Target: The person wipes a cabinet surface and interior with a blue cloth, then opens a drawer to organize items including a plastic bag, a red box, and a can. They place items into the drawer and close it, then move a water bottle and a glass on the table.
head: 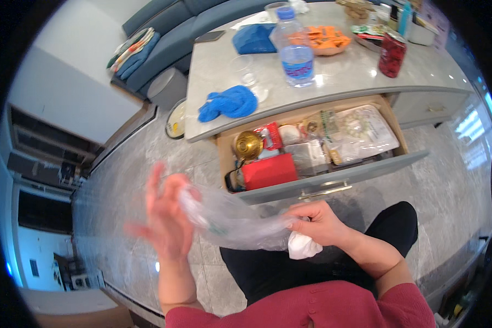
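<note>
A clear plastic bag [238, 223] stretches between my two hands above my lap. My left hand [168, 213], blurred, has its fingers spread, with the bag's end against the thumb and finger side; whether it grips the bag cannot be told. My right hand [322, 223] pinches the other end of the bag, and a crumpled white tissue [304, 246] hangs beneath its fingers. Beyond the hands, a pulled-out drawer [324, 182] holds a red box [269, 171], a gold-coloured bowl [248, 145] and clear plastic packets [358, 131].
On the table [340, 78] are a blue cloth [229, 103], a water bottle [297, 61], a red can [392, 54], a clear cup [242, 69] and a bowl of orange packets [328, 41]. A grey bin [168, 88] stands by the sofa [180, 35].
</note>
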Demonstrator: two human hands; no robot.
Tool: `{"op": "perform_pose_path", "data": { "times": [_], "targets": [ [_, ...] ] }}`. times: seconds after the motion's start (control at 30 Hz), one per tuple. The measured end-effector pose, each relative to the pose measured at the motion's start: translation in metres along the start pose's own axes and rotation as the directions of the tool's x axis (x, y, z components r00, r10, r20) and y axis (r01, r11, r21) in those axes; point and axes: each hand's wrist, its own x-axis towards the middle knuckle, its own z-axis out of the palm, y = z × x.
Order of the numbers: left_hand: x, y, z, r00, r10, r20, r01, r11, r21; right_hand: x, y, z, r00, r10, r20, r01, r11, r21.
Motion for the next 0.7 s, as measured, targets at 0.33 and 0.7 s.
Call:
{"op": "perform_pose_path", "data": {
  "times": [0.33, 0.7],
  "targets": [
    [-0.086, -0.107, -0.025, 0.508, -0.792, 0.339, 0.374, 0.557, 0.741, -0.011, -0.025, 0.039, 0.944, 0.121, 0.307, -0.177, 0.971, 0.161],
    [-0.085, -0.110, 0.005, 0.941, -0.338, -0.023, 0.339, 0.936, 0.092, -0.058, -0.017, 0.017, 0.995, -0.027, -0.099, -0.049, 0.730, -0.682]
  ]
}}
